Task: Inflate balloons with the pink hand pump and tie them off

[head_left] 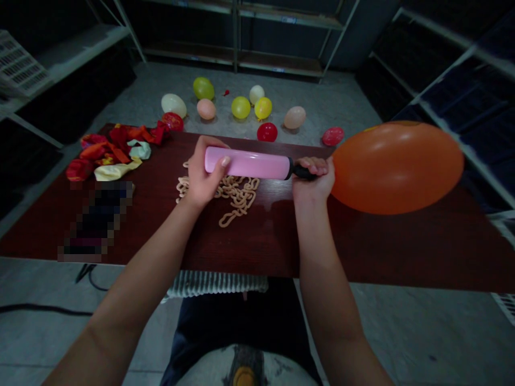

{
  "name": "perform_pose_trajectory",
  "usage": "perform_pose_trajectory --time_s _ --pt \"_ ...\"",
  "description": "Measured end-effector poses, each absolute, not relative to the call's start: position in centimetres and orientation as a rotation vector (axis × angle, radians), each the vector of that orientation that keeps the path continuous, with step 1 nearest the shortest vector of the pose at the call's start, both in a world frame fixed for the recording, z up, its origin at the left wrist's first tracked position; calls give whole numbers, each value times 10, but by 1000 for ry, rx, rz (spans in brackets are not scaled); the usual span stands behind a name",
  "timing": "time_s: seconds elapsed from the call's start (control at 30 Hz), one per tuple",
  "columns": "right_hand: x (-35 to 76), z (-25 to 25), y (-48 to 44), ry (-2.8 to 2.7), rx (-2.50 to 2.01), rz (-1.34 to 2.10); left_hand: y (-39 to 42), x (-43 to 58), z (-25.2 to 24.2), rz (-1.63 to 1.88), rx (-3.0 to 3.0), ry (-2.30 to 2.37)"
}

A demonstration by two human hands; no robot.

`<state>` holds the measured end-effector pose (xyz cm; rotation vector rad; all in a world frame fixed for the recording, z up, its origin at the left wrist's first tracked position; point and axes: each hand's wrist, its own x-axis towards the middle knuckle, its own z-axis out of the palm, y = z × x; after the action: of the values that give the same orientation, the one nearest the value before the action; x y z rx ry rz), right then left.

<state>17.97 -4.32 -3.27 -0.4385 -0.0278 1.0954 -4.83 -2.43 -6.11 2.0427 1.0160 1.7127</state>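
My left hand (203,174) is wrapped round the left end of a pink hand pump (249,163), held level above the dark red table (257,236). My right hand (314,179) is closed on the pump's black nozzle, where the neck of a large inflated orange balloon (396,166) sits. The balloon bulges out to the right over the table. Under the pump lies a beige plastic chain (235,195) in a loose heap.
A pile of limp red, orange and pale balloons (110,153) lies at the table's far left, beside a blurred dark patch (98,220). Several small inflated balloons (241,107) are scattered on the floor beyond. Metal shelving (277,32) lines the walls.
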Motion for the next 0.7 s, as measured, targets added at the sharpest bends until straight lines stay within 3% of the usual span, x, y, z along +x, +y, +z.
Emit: perform_pose_trajectory --time_s 0.3,0.7 --pt "185 -32 -42 -75 -467 1083 -19 -53 -56 1706 1925 1281" --pt "203 -33 -43 2 -361 1052 -5 -85 -53 2119 1622 1312"
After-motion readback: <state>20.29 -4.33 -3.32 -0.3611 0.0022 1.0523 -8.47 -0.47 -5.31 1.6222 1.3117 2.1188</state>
